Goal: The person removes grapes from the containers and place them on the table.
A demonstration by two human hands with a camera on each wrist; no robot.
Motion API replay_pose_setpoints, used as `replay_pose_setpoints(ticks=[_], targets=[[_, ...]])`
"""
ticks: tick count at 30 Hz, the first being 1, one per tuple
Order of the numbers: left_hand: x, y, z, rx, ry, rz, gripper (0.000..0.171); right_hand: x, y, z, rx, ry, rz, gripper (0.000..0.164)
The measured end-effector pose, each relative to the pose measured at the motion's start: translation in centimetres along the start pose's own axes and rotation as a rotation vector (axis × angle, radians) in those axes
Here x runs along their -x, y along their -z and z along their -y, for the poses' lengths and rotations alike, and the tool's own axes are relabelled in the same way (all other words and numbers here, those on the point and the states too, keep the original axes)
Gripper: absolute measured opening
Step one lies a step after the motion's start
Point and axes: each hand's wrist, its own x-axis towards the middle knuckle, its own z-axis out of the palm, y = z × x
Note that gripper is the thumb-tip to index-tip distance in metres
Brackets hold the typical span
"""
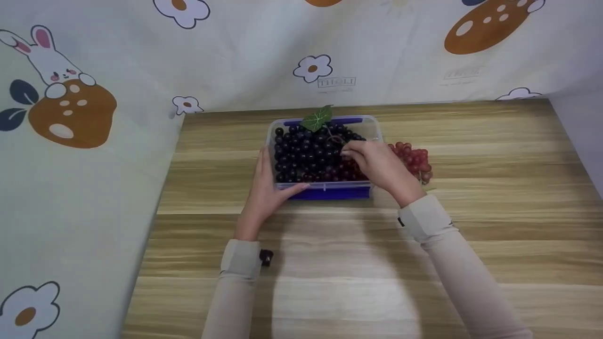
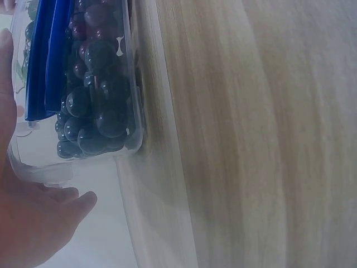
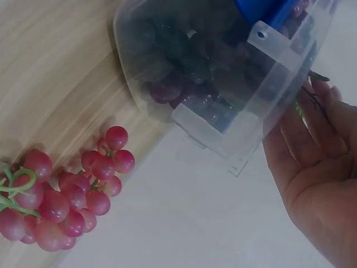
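A clear plastic box (image 1: 377, 125) with blue clips (image 2: 51, 61) is filled with dark grapes (image 1: 306, 150), a few reddish ones among them. On top at the back lies a green leaf (image 1: 317, 118), beside a curled brown stem (image 1: 335, 139). My left hand (image 1: 266, 193) rests on the box's front left corner, fingers straight along the left wall and thumb on the front rim. Over the box's right side, my right hand (image 1: 379, 162) pinches the dark stem (image 3: 315, 97) between thumb and fingers. A red grape bunch (image 3: 61, 201) lies on the table just right of the box.
The wood-grain table (image 1: 325, 263) reaches back to a pale cloth (image 1: 254, 56) printed with flowers, rabbits and brown fruit. That cloth also hangs along the left side. A small black piece (image 1: 266, 257) sits at my left cuff.
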Motion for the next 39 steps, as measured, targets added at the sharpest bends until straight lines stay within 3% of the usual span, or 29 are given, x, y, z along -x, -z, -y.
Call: replay_pose_setpoints(ticks=[10,27,31,34,39], targets=[[0.0,0.1,0.0,-0.004,0.005,0.006,0.139,0.2,0.6,0.8,-0.031,0.012,-0.036,0.026],[0.0,0.1,-0.1,0.005,-0.014,-0.002,0.136,0.4,2.1,2.0,0.002,0.091,-0.126,0.022],[0.0,0.0,-0.1,0.004,-0.021,-0.004,0.135,0.6,2.7,2.2,0.024,0.077,-0.143,0.023],[0.0,0.0,0.0,0.008,-0.021,-0.003,0.135,0.6,3.0,2.2,-0.045,0.039,-0.157,0.026],[-0.1,0.0,0.0,0.014,-0.017,-0.002,0.136,0.9,3.6,2.0,-0.25,-0.05,-0.15,0.027]])
